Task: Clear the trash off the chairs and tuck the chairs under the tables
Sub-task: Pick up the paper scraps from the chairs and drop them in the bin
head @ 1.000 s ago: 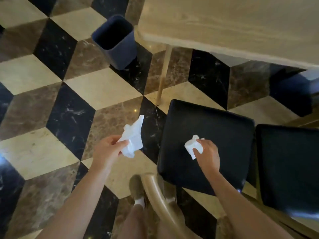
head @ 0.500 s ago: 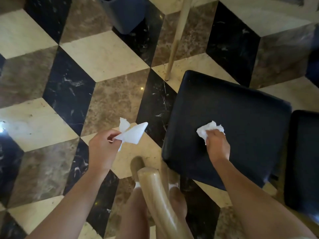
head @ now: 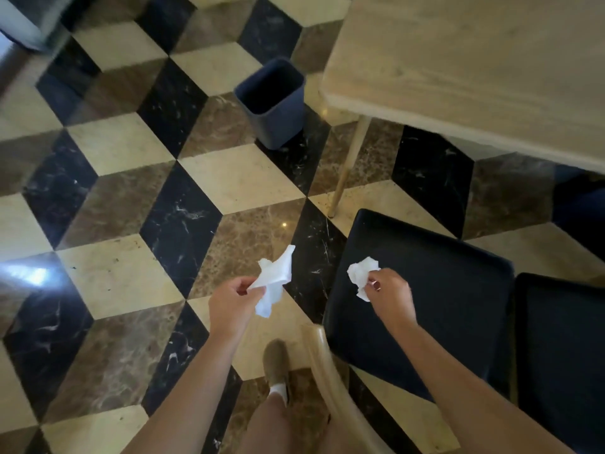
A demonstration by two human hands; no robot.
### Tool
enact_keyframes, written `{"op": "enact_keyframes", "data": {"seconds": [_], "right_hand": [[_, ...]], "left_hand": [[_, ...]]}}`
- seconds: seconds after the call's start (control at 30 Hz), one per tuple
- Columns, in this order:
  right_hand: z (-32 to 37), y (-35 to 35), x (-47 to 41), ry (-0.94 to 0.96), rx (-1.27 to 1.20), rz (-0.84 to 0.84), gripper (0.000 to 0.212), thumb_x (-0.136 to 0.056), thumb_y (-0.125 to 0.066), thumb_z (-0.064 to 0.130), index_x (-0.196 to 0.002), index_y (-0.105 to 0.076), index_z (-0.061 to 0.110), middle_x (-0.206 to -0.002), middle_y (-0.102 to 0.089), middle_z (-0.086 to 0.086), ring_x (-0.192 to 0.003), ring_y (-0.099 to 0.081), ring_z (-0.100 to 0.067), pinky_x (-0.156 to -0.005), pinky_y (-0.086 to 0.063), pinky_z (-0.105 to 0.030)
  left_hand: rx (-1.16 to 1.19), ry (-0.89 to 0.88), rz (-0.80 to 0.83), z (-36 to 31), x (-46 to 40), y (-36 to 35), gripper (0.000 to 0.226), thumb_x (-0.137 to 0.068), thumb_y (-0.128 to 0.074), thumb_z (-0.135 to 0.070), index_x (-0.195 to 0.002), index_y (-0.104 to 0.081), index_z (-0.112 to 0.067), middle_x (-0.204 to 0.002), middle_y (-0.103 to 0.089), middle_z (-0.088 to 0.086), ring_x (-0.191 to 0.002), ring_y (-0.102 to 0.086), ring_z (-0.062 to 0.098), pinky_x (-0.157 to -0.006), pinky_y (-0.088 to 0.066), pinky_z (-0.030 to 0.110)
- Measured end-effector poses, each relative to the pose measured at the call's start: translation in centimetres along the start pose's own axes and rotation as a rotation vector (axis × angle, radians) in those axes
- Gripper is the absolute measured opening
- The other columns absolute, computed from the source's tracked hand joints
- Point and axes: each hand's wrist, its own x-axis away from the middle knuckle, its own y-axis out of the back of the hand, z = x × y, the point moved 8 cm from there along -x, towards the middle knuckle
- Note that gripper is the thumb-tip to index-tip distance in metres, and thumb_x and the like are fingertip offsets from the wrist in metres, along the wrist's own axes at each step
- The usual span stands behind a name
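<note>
Tissue [head: 362,276] now off the chair [head: 435,290], seemingly, pinched in our right hand [head: 389,291]; left hand [head: 234,298] grips another wad [head: 274,279]; bin [head: 273,103] at twelve o'clock.

The bin [head: 273,103] stands left of the table [head: 474,67]; 2 chairs [head: 422,299] sit before the table.
</note>
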Motion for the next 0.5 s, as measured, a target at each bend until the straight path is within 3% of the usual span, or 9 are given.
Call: {"op": "enact_keyframes", "data": {"seconds": [0.1, 0.17, 0.3, 0.4, 0.5], "right_hand": [[7.4, 2.7, 1.2, 0.157, -0.028, 0.039, 0.014, -0.087, -0.059, 0.009, -0.097, -0.066, 0.003, -0.097, -0.062, -0.01, -0.09, -0.058, -0.025, -0.077, -0.045, -0.027], [11.8, 4.1, 1.8, 0.216, -0.03, 0.029, 0.016, -0.087, -0.059, 0.009, -0.1, -0.066, 0.002, -0.102, -0.063, -0.015, -0.095, -0.058, -0.028, -0.082, -0.045, -0.033], [19.2, 4.2, 2.4, 0.292, 0.109, 0.021, 0.015, -0.092, -0.053, 0.012, -0.099, -0.064, 0.004, -0.096, -0.067, -0.011, -0.085, -0.063, -0.02, -0.075, -0.052, -0.027], [24.3, 2.9, 2.3, 0.323, 0.103, 0.018, 0.012, -0.09, -0.053, 0.01, -0.087, -0.063, 0.003, -0.086, -0.064, -0.009, -0.079, -0.062, -0.023, -0.064, -0.048, -0.027], [29.3, 1.0, 2.1, 0.339, 0.136, 0.003, 0.016, -0.09, -0.051, 0.012, -0.089, -0.064, 0.002, -0.089, -0.065, -0.01, -0.079, -0.061, -0.022, -0.07, -0.05, -0.033]], "left_hand": [[0.08, 0.005, 0.033, -1.8, 0.9, 2.7, 0.014, -0.08, -0.07, -0.014, -0.094, -0.068, -0.012, -0.091, -0.069, 0.005, -0.079, -0.062, 0.016, -0.058, -0.042, 0.018], [0.123, -0.003, 0.038, -2.7, 1.1, 4.7, 0.012, -0.081, -0.069, -0.015, -0.092, -0.067, -0.014, -0.091, -0.068, 0.005, -0.08, -0.062, 0.016, -0.059, -0.044, 0.02], [0.189, 0.014, 0.038, -3.4, -0.4, 8.9, 0.017, -0.082, -0.068, -0.018, -0.098, -0.064, -0.013, -0.095, -0.064, 0.004, -0.087, -0.062, 0.02, -0.065, -0.05, 0.024], [0.204, -0.026, 0.034, -3.3, -2.7, 12.5, 0.01, -0.081, -0.067, -0.011, -0.091, -0.068, -0.011, -0.089, -0.067, 0.006, -0.081, -0.062, 0.019, -0.063, -0.048, 0.024], [0.194, -0.068, 0.057, -3.3, -5.5, 16.6, 0.009, -0.08, -0.067, -0.007, -0.087, -0.072, -0.008, -0.081, -0.068, 0.006, -0.076, -0.062, 0.02, -0.063, -0.048, 0.025]]}}
